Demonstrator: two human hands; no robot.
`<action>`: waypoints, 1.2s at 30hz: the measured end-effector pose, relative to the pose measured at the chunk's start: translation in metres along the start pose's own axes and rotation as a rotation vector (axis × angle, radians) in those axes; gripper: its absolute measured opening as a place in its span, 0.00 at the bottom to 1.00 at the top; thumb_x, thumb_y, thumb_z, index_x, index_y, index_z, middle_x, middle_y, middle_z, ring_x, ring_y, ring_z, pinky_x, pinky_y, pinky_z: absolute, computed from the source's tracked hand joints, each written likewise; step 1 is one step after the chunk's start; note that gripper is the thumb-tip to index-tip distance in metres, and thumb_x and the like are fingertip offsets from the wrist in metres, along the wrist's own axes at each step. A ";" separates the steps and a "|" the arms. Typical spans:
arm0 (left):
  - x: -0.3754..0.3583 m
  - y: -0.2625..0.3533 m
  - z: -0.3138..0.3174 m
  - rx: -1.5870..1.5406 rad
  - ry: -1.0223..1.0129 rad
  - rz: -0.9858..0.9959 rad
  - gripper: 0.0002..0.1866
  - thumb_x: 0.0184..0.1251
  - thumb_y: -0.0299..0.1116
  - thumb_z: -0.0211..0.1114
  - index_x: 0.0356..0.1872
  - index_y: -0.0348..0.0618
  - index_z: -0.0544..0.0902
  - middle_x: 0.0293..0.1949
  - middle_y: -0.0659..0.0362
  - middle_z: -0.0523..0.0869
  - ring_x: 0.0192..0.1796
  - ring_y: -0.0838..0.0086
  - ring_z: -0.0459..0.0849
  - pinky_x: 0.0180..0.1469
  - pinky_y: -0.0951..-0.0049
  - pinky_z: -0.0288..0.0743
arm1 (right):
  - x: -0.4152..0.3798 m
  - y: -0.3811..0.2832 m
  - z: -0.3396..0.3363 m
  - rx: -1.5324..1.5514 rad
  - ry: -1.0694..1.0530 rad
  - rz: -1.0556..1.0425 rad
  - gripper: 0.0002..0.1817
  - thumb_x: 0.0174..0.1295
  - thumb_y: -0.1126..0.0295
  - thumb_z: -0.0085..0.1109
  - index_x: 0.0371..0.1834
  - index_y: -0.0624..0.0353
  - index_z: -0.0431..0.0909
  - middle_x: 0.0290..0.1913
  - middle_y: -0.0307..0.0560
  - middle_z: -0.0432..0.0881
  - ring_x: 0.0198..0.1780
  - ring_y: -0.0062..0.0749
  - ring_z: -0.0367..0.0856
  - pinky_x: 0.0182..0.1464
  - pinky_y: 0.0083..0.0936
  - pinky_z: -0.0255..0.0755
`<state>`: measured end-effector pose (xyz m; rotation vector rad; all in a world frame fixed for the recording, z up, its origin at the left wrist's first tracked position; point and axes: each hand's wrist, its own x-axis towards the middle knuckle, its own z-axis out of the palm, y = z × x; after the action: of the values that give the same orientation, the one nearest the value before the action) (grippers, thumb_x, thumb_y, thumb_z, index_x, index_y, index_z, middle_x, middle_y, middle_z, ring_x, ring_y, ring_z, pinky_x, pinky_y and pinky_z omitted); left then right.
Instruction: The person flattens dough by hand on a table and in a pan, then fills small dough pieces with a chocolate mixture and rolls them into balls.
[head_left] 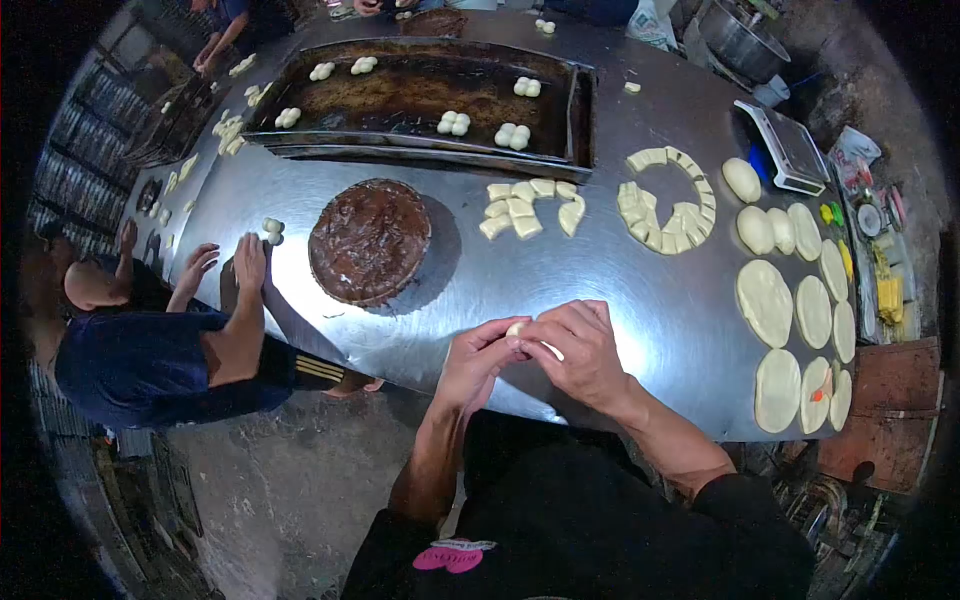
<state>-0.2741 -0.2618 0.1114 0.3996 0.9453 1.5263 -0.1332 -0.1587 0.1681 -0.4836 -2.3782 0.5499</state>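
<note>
Above the near edge of the metal table, my left hand (474,362) and my right hand (582,350) come together. Both pinch a small piece of pale dough (515,329), mostly covered by the fingers. Ahead and to the left stands a round container of dark brown paste (370,240). Several cut dough pieces (523,218) lie beyond my hands. Farther right, more cut pieces form a dough ring (706,200) with some pieces inside it.
A large dark baking tray (330,145) holds clusters of dough balls (512,136). Flattened dough rounds (765,303) and a scale (785,148) occupy the right side. At left, a co-worker (170,365) has hands on the table near small dough balls (273,231). Other people stand across the table.
</note>
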 end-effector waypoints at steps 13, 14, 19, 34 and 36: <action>-0.012 -0.086 -0.032 0.565 0.255 -0.027 0.18 0.66 0.34 0.64 0.54 0.34 0.80 0.42 0.55 0.85 0.44 0.75 0.82 0.46 0.75 0.75 | -0.161 0.087 0.012 -0.435 -0.100 0.150 0.11 0.52 0.76 0.60 0.40 0.54 0.81 0.40 0.40 0.81 0.43 0.37 0.78 0.49 0.37 0.65; -0.004 -0.082 -0.044 0.570 0.249 -0.028 0.18 0.66 0.34 0.64 0.54 0.34 0.80 0.42 0.55 0.85 0.44 0.75 0.82 0.46 0.75 0.75 | -0.150 0.089 0.013 -0.297 -0.099 0.293 0.10 0.52 0.76 0.60 0.38 0.54 0.81 0.39 0.41 0.81 0.44 0.38 0.78 0.50 0.37 0.65; 0.079 -0.041 -0.072 0.822 0.342 0.168 0.17 0.65 0.33 0.63 0.52 0.34 0.80 0.37 0.53 0.87 0.39 0.75 0.82 0.43 0.76 0.75 | -0.131 0.095 0.050 -0.106 -0.175 0.308 0.08 0.53 0.78 0.58 0.35 0.53 0.81 0.36 0.43 0.80 0.42 0.40 0.78 0.50 0.36 0.67; 0.277 0.013 -0.122 1.672 0.242 0.303 0.11 0.61 0.28 0.56 0.42 0.44 0.84 0.41 0.42 0.84 0.40 0.47 0.84 0.45 0.54 0.78 | -0.142 0.152 0.045 -0.278 0.038 0.538 0.05 0.53 0.79 0.59 0.34 0.61 0.76 0.35 0.53 0.78 0.42 0.49 0.75 0.44 0.40 0.68; 0.272 0.015 -0.138 1.602 0.303 0.315 0.11 0.62 0.28 0.56 0.42 0.45 0.84 0.40 0.41 0.84 0.38 0.46 0.85 0.43 0.54 0.79 | -0.093 0.152 0.069 -0.262 0.364 0.586 0.05 0.55 0.80 0.56 0.35 0.61 0.76 0.37 0.54 0.77 0.43 0.50 0.75 0.47 0.41 0.68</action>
<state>-0.4398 -0.0501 -0.0338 1.4942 2.3225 0.7588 -0.0813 -0.0920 -0.0027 -1.3023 -1.9471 0.3537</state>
